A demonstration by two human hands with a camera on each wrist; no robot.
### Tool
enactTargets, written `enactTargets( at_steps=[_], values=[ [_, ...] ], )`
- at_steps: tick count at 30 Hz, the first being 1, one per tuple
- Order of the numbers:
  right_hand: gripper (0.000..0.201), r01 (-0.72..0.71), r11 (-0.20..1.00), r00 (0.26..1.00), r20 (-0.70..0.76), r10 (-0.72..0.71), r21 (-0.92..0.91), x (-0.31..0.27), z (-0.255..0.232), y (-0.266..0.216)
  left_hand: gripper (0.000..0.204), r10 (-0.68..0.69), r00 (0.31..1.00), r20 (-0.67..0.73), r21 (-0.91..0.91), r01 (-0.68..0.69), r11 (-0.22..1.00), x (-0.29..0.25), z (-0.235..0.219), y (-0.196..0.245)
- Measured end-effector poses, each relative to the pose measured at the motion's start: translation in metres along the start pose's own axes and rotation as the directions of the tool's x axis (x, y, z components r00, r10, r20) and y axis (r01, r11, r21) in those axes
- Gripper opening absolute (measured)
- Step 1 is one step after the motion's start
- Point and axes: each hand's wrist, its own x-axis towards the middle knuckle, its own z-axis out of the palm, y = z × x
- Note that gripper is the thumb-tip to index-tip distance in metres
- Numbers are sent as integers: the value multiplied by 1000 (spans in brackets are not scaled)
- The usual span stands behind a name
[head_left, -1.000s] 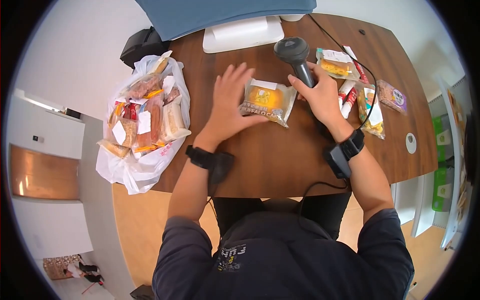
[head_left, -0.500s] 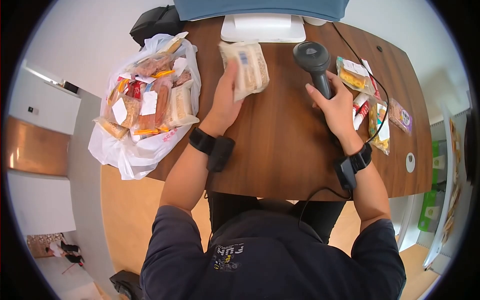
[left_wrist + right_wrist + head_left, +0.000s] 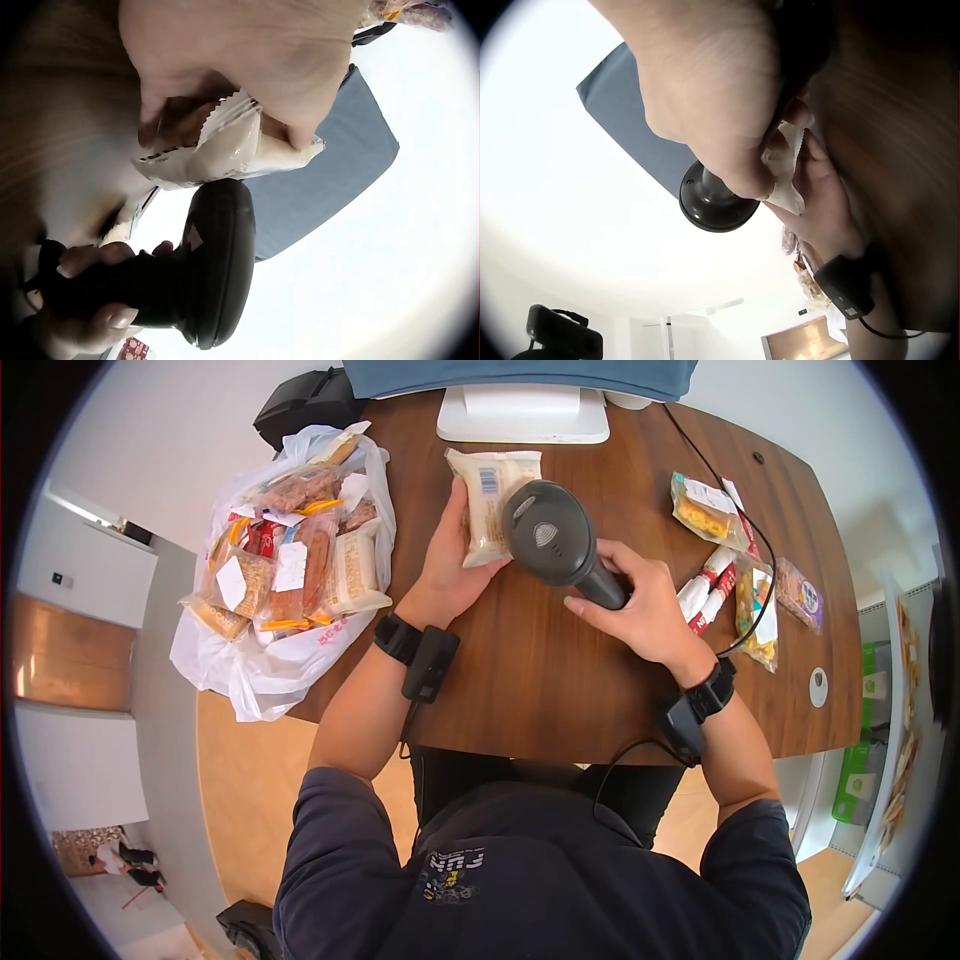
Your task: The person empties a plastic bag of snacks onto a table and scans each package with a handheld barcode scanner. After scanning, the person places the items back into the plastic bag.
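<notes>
In the head view my left hand (image 3: 452, 568) grips a packaged cake (image 3: 484, 525) by its left side, raised over the table. Its pale, cream-coloured face with a barcode (image 3: 489, 481) is turned up. My right hand (image 3: 645, 605) holds a black handheld barcode scanner (image 3: 553, 532) by its handle, fingers wrapped round it. The scanner's head overlaps the right edge of the cake in this view. From the left wrist, the crimped wrapper (image 3: 232, 146) shows between thumb and fingers, with the scanner head (image 3: 220, 262) right at it. The right wrist view mostly hides the cake behind my right hand.
On the left, a white plastic bag (image 3: 260, 678) is heaped with several packaged foods. Wrapped snacks (image 3: 757, 610) lie at the right, the scanner's cable (image 3: 745, 520) crossing them. A white stand (image 3: 522, 420) stands at the back below a blue-grey panel (image 3: 520, 378).
My left hand has picked the cake up off the table and turned it barcode side up. The right hand has brought the scanner leftward, over the cake's edge.
</notes>
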Motion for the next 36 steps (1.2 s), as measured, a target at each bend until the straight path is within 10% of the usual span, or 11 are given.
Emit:
enactTargets(
  at_steps=[28,36],
  values=[
    [51,-19,996,998,-67,13,-87,1,1,-3,55,-52,991,124,68,44,997,2,-1,-5],
    [50,-126,991,983,-138,119,-42,4,-2,4,52,121,990,74,170,-132,977,-2,-2,-4]
  ],
)
